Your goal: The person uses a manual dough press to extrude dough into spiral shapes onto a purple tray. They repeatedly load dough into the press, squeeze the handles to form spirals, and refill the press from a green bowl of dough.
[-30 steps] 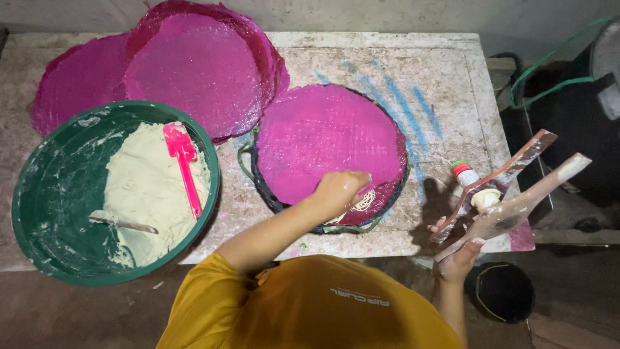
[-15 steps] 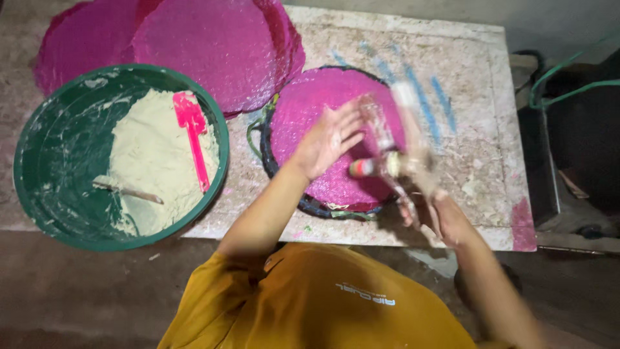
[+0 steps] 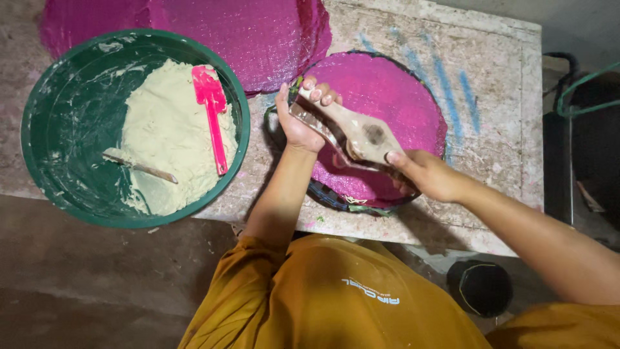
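Two hands, your left hand (image 3: pixel 298 119) and right hand (image 3: pixel 427 174), grip a paddle-shaped wooden tool (image 3: pixel 349 129) over the magenta disc (image 3: pixel 400 97). Bare tabletop (image 3: pixel 497 97) lies beyond, toward its right edge.

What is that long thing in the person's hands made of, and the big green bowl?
The long pale wooden press, held at either end by the left hand and right hand, looks like smooth, worn wood: tan, with a dark knot-like spot. The round green basin looks like plastic: even colour, slight shine, thin rim. Neither is certain.

Pale, paste-smeared wooden paddle (image 3: pixel 352 129), dark spot mid-face.
Held tilted at both ends above the round magenta-lined tray (image 3: pixel 394 90).
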`<state>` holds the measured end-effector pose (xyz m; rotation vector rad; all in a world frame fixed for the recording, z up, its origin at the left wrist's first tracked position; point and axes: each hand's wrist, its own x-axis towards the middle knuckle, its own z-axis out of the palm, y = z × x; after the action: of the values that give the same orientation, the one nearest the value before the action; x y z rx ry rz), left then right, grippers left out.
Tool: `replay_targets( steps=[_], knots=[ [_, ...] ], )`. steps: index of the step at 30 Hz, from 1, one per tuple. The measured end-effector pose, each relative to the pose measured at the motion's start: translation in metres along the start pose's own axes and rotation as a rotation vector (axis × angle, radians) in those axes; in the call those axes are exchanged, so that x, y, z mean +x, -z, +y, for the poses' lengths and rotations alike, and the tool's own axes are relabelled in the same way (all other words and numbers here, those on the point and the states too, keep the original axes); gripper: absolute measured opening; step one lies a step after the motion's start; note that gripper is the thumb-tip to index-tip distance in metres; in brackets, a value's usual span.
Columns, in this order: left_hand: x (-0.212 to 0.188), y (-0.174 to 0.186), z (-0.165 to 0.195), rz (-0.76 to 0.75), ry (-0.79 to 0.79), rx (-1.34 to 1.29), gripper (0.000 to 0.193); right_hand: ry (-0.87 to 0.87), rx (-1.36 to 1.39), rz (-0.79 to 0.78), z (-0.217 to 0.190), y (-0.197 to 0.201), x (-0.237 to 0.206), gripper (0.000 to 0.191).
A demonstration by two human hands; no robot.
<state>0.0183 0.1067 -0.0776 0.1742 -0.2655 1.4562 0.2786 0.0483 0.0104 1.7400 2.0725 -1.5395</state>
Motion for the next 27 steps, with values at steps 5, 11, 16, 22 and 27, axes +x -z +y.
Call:
replay_targets(
  steps=[5, 11, 16, 22, 27],
  knots=[
    [-0.011, 0.017, -0.014, 0.129, -0.037, -0.018, 0.039, -0.102, 0.022, -0.061, -0.004, 0.006, -0.008, 0.072],
    [0.018, 0.016, -0.004, 0.010, -0.026, 0.005, 0.039, -0.015, -0.067, 0.078, -0.015, 0.009, 0.004, 0.067],
    [-0.003, 0.013, 0.004, 0.095, -0.026, 0.030, 0.038, -0.002, 0.027, -0.022, -0.012, -0.001, 0.000, 0.069],
    [0.016, 0.002, -0.026, 0.076, -0.073, -0.013, 0.037, -0.022, -0.096, 0.091, -0.007, 0.023, -0.006, 0.061],
    [0.022, -0.006, -0.011, 0.335, 0.080, 0.168, 0.046, 0.057, 0.070, 0.114, 0.005, 0.014, -0.002, 0.053]
  ],
)
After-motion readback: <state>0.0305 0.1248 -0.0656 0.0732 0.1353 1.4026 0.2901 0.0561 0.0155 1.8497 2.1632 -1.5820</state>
